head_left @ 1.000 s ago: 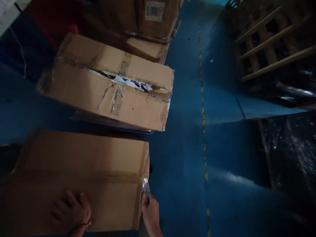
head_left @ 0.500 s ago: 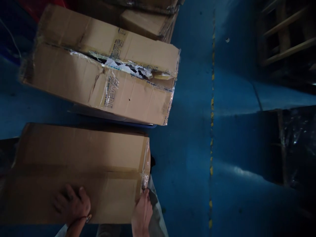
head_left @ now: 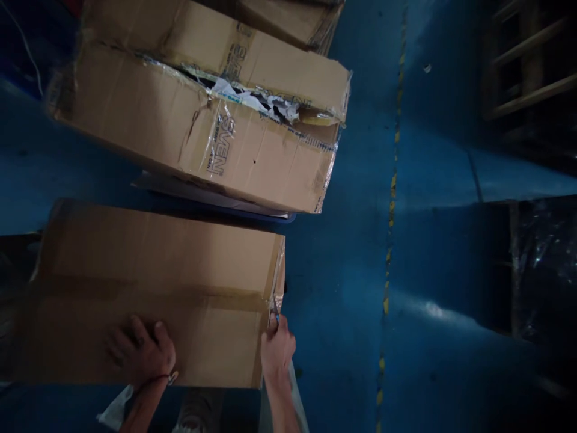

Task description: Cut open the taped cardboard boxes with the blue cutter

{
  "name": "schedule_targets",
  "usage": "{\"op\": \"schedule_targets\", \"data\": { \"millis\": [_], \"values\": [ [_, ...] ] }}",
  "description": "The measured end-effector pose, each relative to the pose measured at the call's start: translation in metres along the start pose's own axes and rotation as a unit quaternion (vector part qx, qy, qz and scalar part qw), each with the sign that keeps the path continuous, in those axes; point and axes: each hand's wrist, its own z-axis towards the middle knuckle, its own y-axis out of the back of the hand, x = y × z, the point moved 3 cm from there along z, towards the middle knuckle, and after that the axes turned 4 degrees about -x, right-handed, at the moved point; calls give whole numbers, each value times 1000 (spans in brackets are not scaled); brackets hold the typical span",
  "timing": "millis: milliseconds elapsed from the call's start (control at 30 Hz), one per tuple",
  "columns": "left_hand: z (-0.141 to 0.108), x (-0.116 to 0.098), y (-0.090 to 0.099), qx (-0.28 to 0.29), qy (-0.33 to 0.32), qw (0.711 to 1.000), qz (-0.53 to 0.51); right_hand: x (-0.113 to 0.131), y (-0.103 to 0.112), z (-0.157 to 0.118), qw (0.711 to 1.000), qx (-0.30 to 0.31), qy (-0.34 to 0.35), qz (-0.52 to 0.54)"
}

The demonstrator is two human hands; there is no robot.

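1. Near carton [head_left: 225, 258]: brown, long, lies right in front of me, top flaps closed; brown tape [head_left: 234, 293] runs lengthwise along the middle seam.
2. My left hand [head_left: 151, 352]: palm down on top of the near carton, fingers spread wide, holding nothing. Band with a small pale piece [head_left: 172, 377] on that wrist.
3. My right hand [head_left: 278, 349]: closed around a small tool [head_left: 276, 313], blue bit showing at the fingers. It's at the right end of the near carton, tool tip at the taped edge. Exact tool type: cannot tell.
4. Shiny clear tape [head_left: 279, 294] on that end, by the tool.
5. Second carton [head_left: 265, 144]: beyond the near one, tilted in view, its seam torn partly open, ragged white paper [head_left: 238, 95] in the gap, printed tape [head_left: 220, 144] across it. Blue edge [head_left: 292, 217] sticks out below its near side.
6. Third carton [head_left: 288, 21]: behind the second, cut off by the top of view.
7. Floor [head_left: 333, 270]: blue, yellow-and-black line [head_left: 391, 204] to the right of the cartons, small white scrap [head_left: 427, 68] past it.
8. Far right: wooden slats [head_left: 532, 45] above, dark shiny wrapping [head_left: 545, 258] lower down; contents too dark to tell.
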Motion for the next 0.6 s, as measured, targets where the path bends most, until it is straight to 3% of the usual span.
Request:
{"op": "schedule_targets", "data": {
  "millis": [133,200,267,333,467,600],
  "values": [
    [-2,4,-4,1,3,1000,-8,35,76,87,984,-161,-9,71],
    [-1,3,-3,5,6,1000,-18,51,113,113,981,-167,22,100],
    [1,0,-1,9,13,999,-32,52,129,102,983,-130,64,112],
    [2,-3,1,11,16,999,-45,36,117,63,988,-62,89,107],
    [2,-3,3,6,14,999,-47,-15,47,-6,996,33,64,43],
    [0,-2,1,6,15,1000,-27,-24,0,-4,986,159,24,-55]
  ]
}}
